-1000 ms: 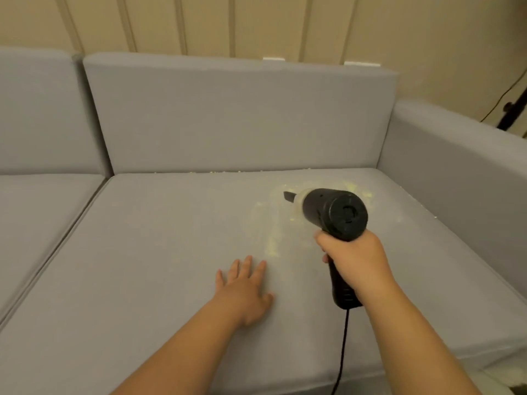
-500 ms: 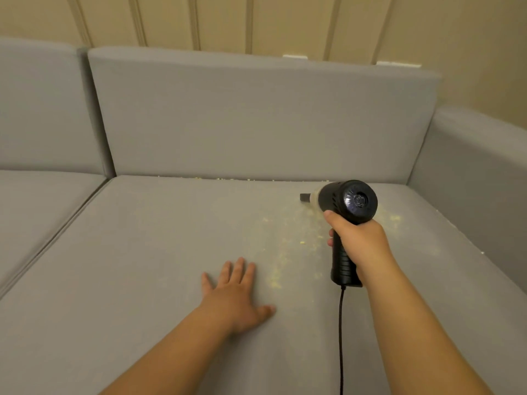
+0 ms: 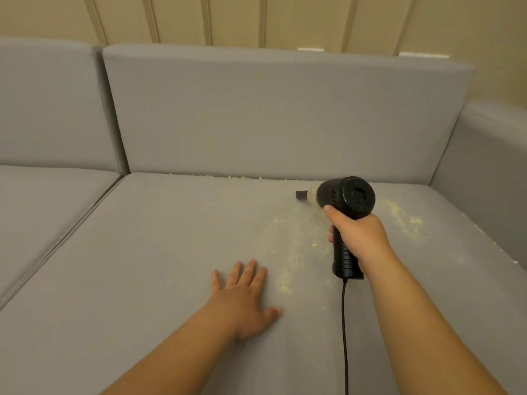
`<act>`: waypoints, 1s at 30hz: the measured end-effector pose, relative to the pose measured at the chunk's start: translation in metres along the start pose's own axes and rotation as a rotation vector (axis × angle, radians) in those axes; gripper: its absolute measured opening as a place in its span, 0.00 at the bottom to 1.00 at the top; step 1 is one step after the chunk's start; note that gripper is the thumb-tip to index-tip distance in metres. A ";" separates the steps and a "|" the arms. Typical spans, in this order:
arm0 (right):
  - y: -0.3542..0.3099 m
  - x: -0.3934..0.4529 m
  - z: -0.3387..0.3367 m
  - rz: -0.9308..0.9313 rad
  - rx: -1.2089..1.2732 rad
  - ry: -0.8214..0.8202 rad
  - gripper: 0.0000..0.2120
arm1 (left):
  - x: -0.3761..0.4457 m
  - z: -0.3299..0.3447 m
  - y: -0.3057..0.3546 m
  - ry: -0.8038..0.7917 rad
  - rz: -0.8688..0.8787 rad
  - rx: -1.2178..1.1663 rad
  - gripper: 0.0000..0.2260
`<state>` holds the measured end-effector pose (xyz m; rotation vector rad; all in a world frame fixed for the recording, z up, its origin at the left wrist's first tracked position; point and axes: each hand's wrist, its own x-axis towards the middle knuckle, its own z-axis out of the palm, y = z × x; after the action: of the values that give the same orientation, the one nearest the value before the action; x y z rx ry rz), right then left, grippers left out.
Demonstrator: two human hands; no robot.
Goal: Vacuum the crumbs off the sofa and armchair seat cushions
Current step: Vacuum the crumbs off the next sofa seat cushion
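Black handheld vacuum (image 3: 346,199) with a black cord (image 3: 344,332), yellow crumbs (image 3: 285,280) beside the fingers (image 3: 251,273), plain grey seat cushion (image 3: 142,252).

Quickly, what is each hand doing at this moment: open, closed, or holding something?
Left hand: open, fingers straight, resting flat on the seat cushion.
Right hand: closed around the handle of the black handheld vacuum.

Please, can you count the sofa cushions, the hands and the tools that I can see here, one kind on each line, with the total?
Seat cushions: 2
Back cushions: 2
Hands: 2, left hand, right hand
Handheld vacuum: 1
Total: 7
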<state>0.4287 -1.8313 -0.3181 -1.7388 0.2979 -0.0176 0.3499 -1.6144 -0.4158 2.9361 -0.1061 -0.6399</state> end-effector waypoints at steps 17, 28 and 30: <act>-0.028 0.036 0.093 0.002 -0.015 -0.189 0.15 | 0.015 -0.008 -0.010 -0.035 -0.035 -0.083 0.40; -0.022 0.003 0.033 -0.029 -0.087 0.019 0.10 | 0.007 -0.006 -0.009 -0.033 -0.018 -0.049 0.40; -0.020 -0.006 0.024 0.007 -0.048 0.032 0.10 | 0.004 -0.009 -0.007 -0.038 -0.022 -0.048 0.40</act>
<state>0.4310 -1.8041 -0.3027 -1.7860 0.3307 -0.0333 0.3575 -1.6066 -0.4106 2.8838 -0.0609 -0.6921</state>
